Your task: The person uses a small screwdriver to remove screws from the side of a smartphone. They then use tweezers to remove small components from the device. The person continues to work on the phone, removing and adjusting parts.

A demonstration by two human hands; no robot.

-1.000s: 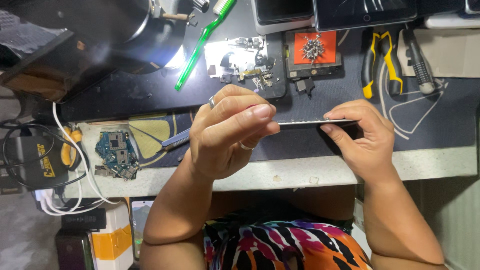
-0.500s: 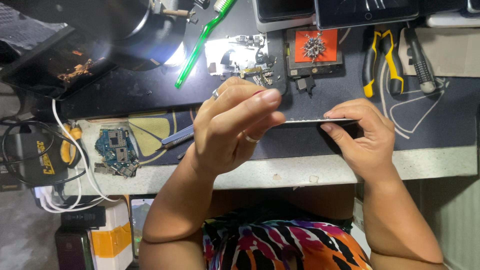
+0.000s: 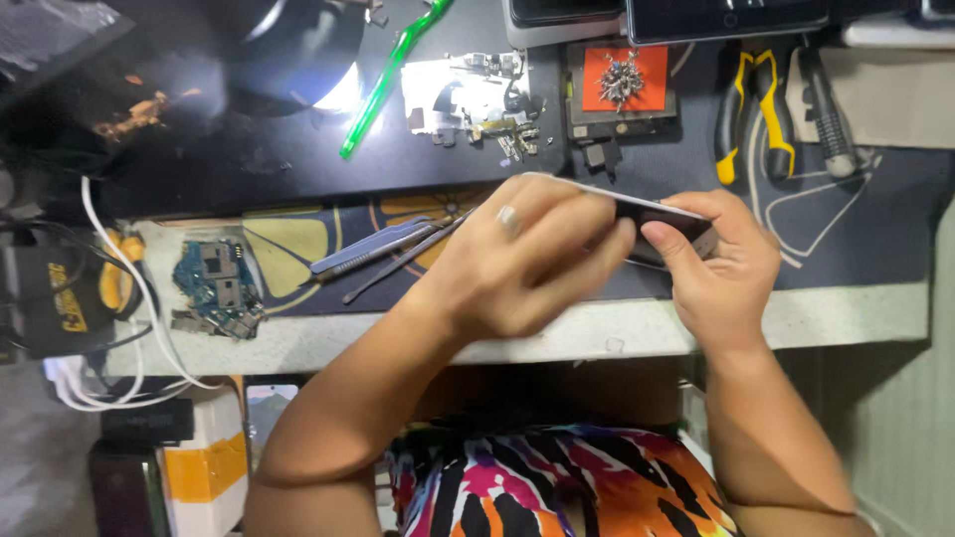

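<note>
Two hands, left hand (image 3: 527,254) and right hand (image 3: 721,264), grip a thin phone (image 3: 652,211).

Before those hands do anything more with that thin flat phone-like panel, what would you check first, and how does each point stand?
1. Thin flat dark panel held at both ends: ok; left hand and right hand both grip it.
2. Panel lifted off the dark work mat: ok.
3. Panel undamaged: cannot tell, seen edge-on.
4. Metal tweezers and pry tools close by: ok, just left of the left hand.
5. Small loose metal parts away from the hands: ok.
</note>
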